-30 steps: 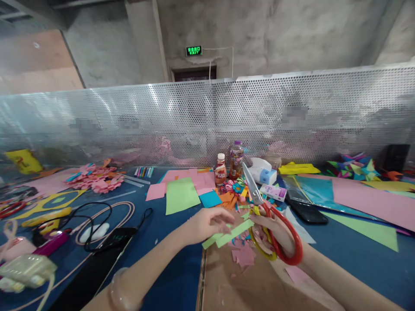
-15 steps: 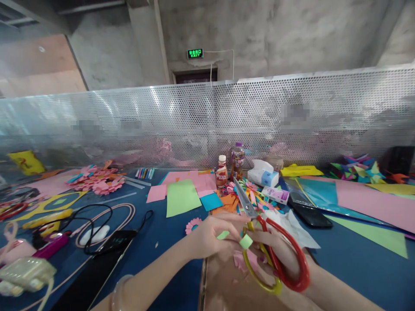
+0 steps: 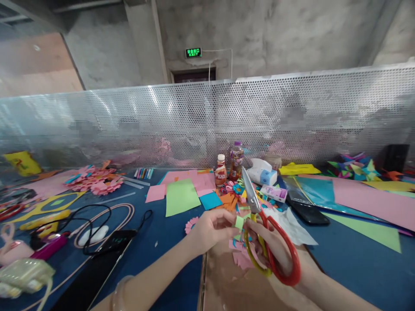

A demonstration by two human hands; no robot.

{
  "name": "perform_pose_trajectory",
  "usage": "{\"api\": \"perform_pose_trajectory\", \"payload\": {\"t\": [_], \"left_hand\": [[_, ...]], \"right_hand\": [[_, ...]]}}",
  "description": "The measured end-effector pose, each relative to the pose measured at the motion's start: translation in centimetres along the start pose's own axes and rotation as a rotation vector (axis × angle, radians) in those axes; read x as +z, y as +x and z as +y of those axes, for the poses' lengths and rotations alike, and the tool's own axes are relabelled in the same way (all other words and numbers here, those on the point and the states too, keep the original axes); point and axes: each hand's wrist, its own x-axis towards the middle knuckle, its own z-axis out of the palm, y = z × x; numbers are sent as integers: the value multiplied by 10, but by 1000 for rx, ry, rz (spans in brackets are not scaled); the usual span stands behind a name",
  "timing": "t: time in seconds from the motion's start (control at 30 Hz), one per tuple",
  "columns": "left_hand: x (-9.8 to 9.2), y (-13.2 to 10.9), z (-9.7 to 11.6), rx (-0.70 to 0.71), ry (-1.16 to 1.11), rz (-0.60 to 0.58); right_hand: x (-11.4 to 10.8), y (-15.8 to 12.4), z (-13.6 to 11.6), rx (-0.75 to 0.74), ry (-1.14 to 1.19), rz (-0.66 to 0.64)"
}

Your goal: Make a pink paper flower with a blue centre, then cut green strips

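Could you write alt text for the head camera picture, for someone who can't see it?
A person's left hand pinches a small green paper piece while the right hand holds red and yellow scissors, blades pointing away, over a blue table strewn with coloured paper.

My left forearm comes in from the lower left, bare, the wrist nearly straight. My left hand [image 3: 209,229] is curled, thumb and forefinger pinched together at the tips and pointing right, with the other fingers [image 3: 223,236] tucked loosely beneath. My right forearm comes in from the lower right. My right hand [image 3: 270,247] has its palm turned left and its fingers curled closed in a grip. The two hands nearly meet, fingertips just beside each other.
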Motion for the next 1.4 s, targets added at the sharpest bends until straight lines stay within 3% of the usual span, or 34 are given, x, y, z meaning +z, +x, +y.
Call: {"api": "perform_pose_trajectory", "payload": {"t": [0.23,0.5,0.67,0.83,1.4], "left_hand": [[2,2,-18,-25,127,0],[6,1,-20,33,151,73],[7,-1,-24,71,204,70],[6,-1,-26,69,231,10],[7,1,-32,58,268,87]], "right_hand": [[-6,2,5,-176,-151,56],[0,-3,-11,-79,-315,35],[1,-6,-14,-53,-403,100],[1,-3,-14,-63,-338,113],[-6,2,-4,-119,-348,131]]}}
